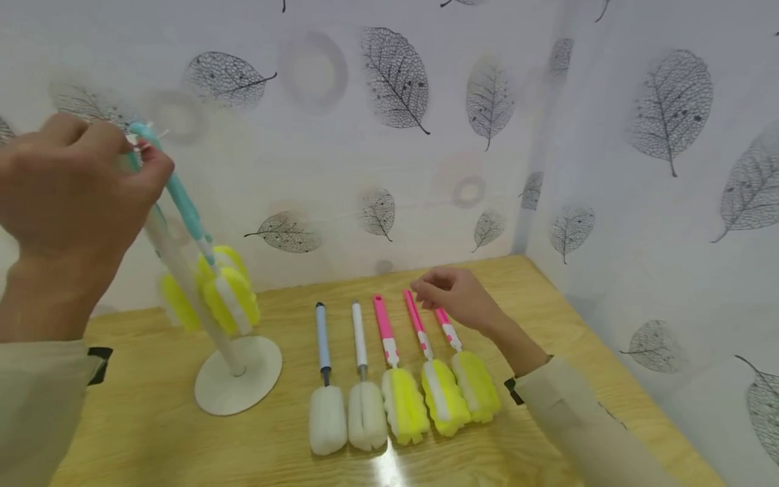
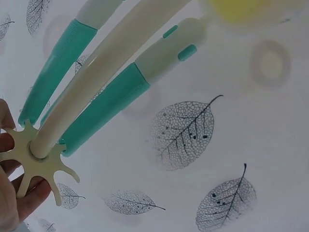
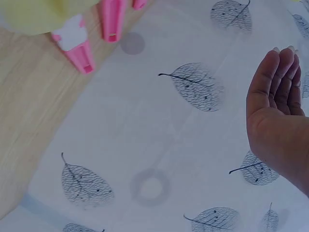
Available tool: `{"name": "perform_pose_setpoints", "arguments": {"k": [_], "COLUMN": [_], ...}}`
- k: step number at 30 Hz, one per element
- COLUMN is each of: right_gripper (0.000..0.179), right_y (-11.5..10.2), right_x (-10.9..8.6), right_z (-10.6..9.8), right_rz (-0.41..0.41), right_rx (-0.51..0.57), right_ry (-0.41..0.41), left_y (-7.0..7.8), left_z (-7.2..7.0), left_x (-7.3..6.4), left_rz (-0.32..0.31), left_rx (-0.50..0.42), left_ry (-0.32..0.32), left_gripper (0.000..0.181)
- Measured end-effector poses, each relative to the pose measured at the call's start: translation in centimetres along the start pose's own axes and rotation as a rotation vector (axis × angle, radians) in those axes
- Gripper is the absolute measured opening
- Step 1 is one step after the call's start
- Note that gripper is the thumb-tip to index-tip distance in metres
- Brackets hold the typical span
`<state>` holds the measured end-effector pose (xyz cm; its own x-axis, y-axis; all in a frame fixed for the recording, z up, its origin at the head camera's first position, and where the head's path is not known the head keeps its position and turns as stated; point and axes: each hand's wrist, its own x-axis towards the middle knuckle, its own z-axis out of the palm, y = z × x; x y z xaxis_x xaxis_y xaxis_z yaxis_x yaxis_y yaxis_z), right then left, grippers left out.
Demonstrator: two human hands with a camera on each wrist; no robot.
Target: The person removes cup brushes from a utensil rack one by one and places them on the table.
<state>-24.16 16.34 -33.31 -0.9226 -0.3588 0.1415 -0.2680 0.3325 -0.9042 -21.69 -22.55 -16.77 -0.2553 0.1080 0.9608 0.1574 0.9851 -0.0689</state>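
Observation:
My left hand [image 1: 85,182] grips the hooked top [image 2: 41,166] of a cream stand [image 1: 216,331], its fingers behind the hooks in the left wrist view. Bottle brushes with teal handles [image 2: 106,108] hang there, their yellow-and-white sponge heads [image 1: 234,297] lower down beside the pole. My right hand [image 1: 453,294] hovers over the handle ends of the pink-handled brushes at the right of the row, fingers loosely bent and holding nothing. The handle of the rightmost pink brush [image 1: 450,331] is partly hidden by it. Another pink brush [image 1: 418,321] lies just left of the fingertips.
In the row on the wooden table [image 1: 146,433] also lie a third pink-handled brush [image 1: 383,325], a white-handled brush [image 1: 360,338] and a blue-handled brush [image 1: 323,338]. The stand's round base [image 1: 262,379] is left of them. A leaf-patterned curtain [image 1: 341,155] encloses the back and right.

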Motion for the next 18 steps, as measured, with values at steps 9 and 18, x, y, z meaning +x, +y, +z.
{"name": "perform_pose_setpoints", "arguments": {"k": [9, 18], "right_gripper": [0.026, 0.022], "right_y": [-3.6, -5.3], "right_x": [0.7, 2.1], "right_z": [2.7, 6.5], "right_rz": [-0.116, -0.209], "right_rx": [0.097, 0.172], "right_ry": [-0.092, -0.213], "left_y": [0.4, 0.7], "left_z": [0.3, 0.9], "left_x": [0.4, 0.4], "left_rz": [-0.001, -0.121], "left_rx": [-0.013, -0.119], "left_ry": [0.038, 0.150], "left_gripper": [0.043, 0.035]}}
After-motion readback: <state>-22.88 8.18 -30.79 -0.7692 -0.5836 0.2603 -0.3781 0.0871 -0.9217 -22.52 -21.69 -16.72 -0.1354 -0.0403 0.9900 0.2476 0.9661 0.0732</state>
